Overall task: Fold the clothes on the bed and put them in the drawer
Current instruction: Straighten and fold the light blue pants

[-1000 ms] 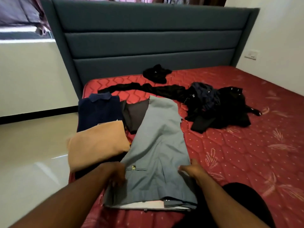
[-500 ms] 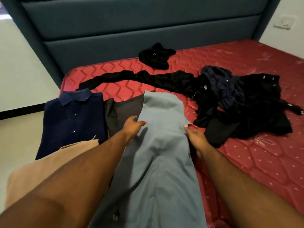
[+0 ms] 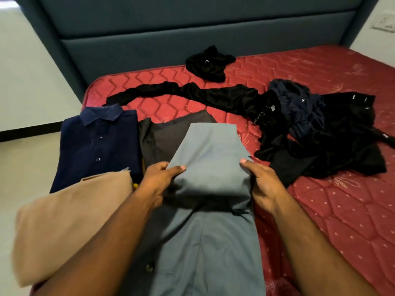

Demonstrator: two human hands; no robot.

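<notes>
Grey-blue trousers (image 3: 210,159) lie lengthwise on the red mattress (image 3: 333,210), running away from me. My left hand (image 3: 159,182) pinches their left edge about halfway up, thumb on top. My right hand (image 3: 261,184) grips the right edge at the same height. The cloth between my hands is lifted and bunched into a fold. A folded navy shirt (image 3: 96,146), a folded tan garment (image 3: 70,218) and a dark grey garment (image 3: 162,139) sit to the left of the trousers.
A heap of black and navy clothes (image 3: 320,133) lies to the right, with a long black piece (image 3: 181,92) stretching left across the mattress. A small black garment (image 3: 208,64) sits near the blue-grey headboard (image 3: 192,39). Pale floor (image 3: 21,178) is beyond the bed's left edge.
My hands slid from the waistband up the trousers, then took hold of both edges and lifted the middle. The camera leaned in closer over the bed.
</notes>
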